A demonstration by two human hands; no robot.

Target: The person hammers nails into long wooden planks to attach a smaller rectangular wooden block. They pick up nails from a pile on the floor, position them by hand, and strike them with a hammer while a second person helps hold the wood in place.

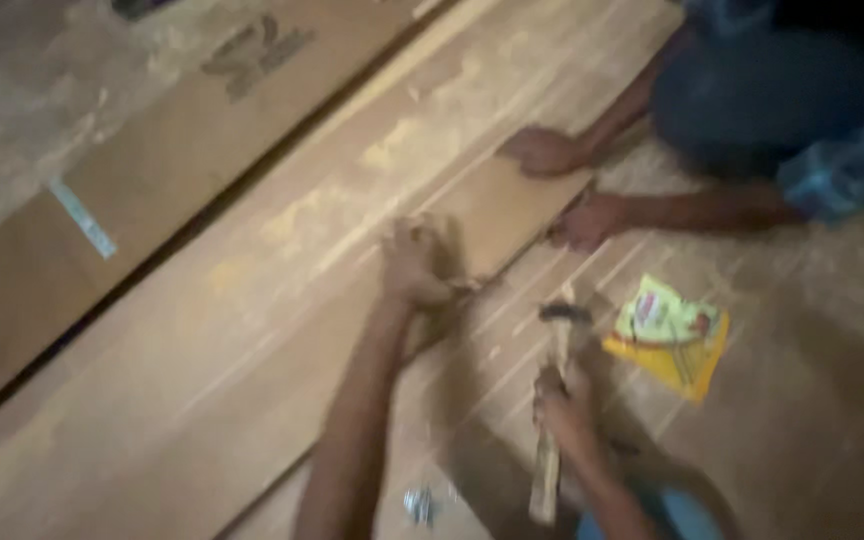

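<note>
Wooden boards filled nearly the whole head view, pale brown, flat and streaked with lighter scuffs and thin straight scored lines. A large sheet of plywood (252,330) ran diagonally from the lower left to the upper right, its surface dusty and matt. On top of it lay a smaller rectangular board (507,205), smoother and slightly darker, with one corner pointing toward the wearer.

The left hand (414,265) rested at that near corner of the small board, fingers curled down and pinched together as if around something small; the blur hid what, if anything, sat between them. The right hand (564,405) was clenched around the wooden handle of a hammer (555,400), which stood nearly upright in the picture, its dark metal head (564,313) lifted just right of the left hand and above the scored sheet.

Across the small board, another person crouched in dark clothing with a patterned blue sleeve. One of their hands (542,152) pressed flat on the far edge of the small board, and the other hand (587,220) gripped its right edge.

A yellow packet (670,338), flat and crinkled with a glossy printed face, lay on the sheet just right of the hammer head. Something small and shiny (418,505) sat on the wood near the bottom edge, between the wearer's forearms, too blurred to identify. At the upper left, a second long board (152,180) lay beside a dark gap, a pale strip of tape (82,217) stuck across it.
</note>
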